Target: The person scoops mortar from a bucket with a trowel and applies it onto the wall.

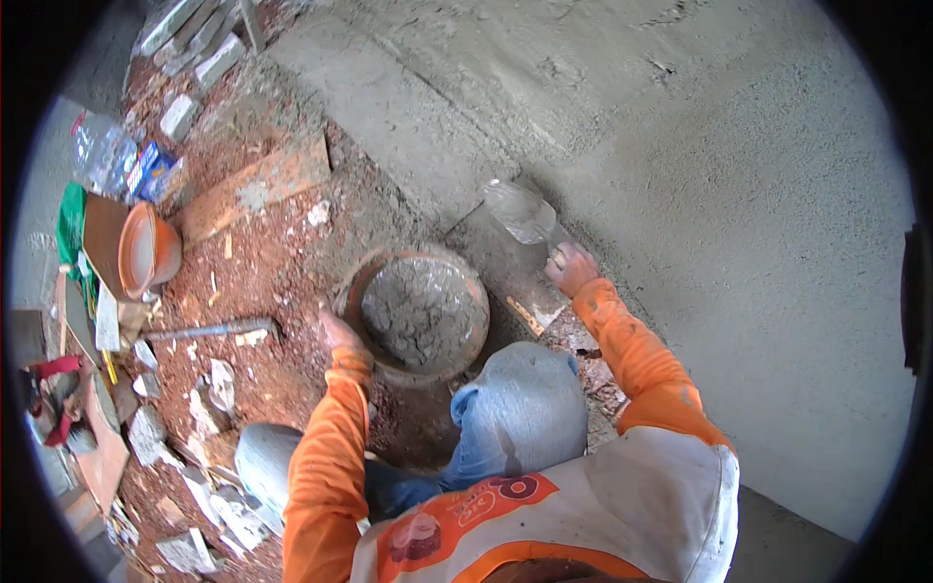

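My right hand is closed round the handle of a trowel. Its wet, shiny blade lies at the corner where the smooth grey strip meets the plastered wall. Between my arms, in front of my knee, stands a round basin smeared with cement. Lumpy grey mortar fills much of it. At the basin's left side, my left hand grips the rim; some of its fingers are hard to make out.
Reddish dirt with broken rubble spreads to the left. On it are a hammer-like tool, an orange bucket, a board and a clear plastic bottle. A fresh grey mortar strip runs along the wall's foot.
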`<state>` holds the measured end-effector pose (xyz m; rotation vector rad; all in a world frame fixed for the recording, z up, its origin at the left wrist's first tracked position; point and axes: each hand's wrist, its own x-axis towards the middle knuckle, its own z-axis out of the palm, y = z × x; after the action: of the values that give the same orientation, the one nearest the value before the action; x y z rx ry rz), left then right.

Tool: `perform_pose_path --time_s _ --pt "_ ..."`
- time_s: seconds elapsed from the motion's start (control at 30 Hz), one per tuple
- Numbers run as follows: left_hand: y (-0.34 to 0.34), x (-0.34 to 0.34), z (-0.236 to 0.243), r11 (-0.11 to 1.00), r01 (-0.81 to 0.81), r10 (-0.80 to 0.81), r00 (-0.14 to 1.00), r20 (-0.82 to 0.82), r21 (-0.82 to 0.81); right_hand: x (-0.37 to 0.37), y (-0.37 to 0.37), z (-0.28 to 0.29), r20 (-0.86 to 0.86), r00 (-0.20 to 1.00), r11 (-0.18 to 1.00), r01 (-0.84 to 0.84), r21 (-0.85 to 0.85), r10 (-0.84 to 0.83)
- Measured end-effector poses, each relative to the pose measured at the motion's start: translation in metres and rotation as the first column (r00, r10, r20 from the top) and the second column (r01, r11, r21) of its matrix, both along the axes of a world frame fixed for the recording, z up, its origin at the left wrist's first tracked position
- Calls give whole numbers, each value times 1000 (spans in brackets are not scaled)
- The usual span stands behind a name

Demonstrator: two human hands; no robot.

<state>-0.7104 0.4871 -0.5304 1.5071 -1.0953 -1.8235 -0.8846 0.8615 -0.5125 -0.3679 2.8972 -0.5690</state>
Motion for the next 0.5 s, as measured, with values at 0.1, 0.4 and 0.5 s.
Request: perform_pose_path --time_s 0.1,0.4,0.5 --pt "11 -13 13 997 20 -23 999 36 70 23 -14 51 -62 939 941 -339 3 338" --pt "18 -33 14 997 11 -30 960 278 70 61 -133 108 345 722 614 -692 379 600" --pt "15 -11 19 1000 3 -5 927 376 7 104 -150 141 550 691 674 -683 281 470"
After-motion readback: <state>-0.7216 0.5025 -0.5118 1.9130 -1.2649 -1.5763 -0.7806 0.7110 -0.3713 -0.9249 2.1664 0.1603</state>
